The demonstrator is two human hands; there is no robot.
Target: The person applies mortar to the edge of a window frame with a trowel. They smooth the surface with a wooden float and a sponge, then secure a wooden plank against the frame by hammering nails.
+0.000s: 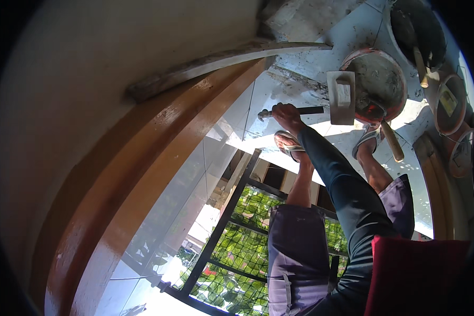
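Note:
My left hand [287,117], its fingers closed, grips a hammer [312,110] close to its metal head. The head points left, and the black handle sticks out to the right above the floor. A pale rectangular float [342,113] with a block handle is nearest to the handle's end. Beside the float, a round reddish basin [380,73] holds grey mortar. A trowel's wooden handle [392,141] hangs over its near rim. My sandalled feet [288,143] are close below the hand. My right hand is not in view.
A long wood strip [210,64] lies along a brown wooden frame [168,137] by the wall. At the far right are a dark bucket [437,42] with a wooden-handled tool and an oval reddish container [450,118]. A black metal gate [216,239] with leafy mesh is below.

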